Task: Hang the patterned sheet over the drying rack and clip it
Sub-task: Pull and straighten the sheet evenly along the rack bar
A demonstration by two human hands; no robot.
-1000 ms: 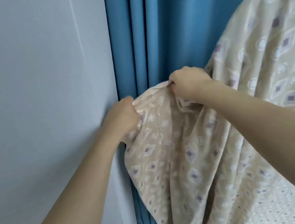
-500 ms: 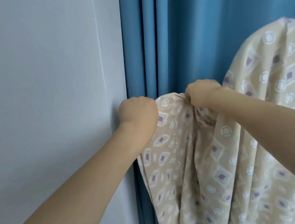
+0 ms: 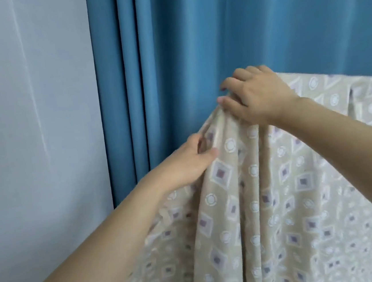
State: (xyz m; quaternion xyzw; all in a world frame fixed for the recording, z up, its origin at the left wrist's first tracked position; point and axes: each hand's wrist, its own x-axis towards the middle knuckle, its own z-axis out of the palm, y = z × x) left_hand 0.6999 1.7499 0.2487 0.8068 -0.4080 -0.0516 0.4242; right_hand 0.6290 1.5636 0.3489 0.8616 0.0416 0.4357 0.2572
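Observation:
The patterned sheet (image 3: 252, 198) is beige with purple diamonds and white rings. It hangs in folds from a high line on the right down past the bottom of the view. My right hand (image 3: 256, 95) sits on its top left peak, thumb and fingers pinching a gathered fold. A little lower and to the left, my left hand (image 3: 189, 161) holds the sheet's left edge, thumb on the front and fingers behind the cloth. The drying rack is hidden under the sheet. No clip is in sight.
A blue curtain (image 3: 193, 47) hangs right behind the sheet and fills the upper middle and right. A pale grey wall (image 3: 33, 135) takes up the left third, close to my left arm.
Both hands have shifted right along the sheet's top edge. The left fist has loosened into a looser hold lower on the edge. The sheet's top on the right now lies in a flatter line.

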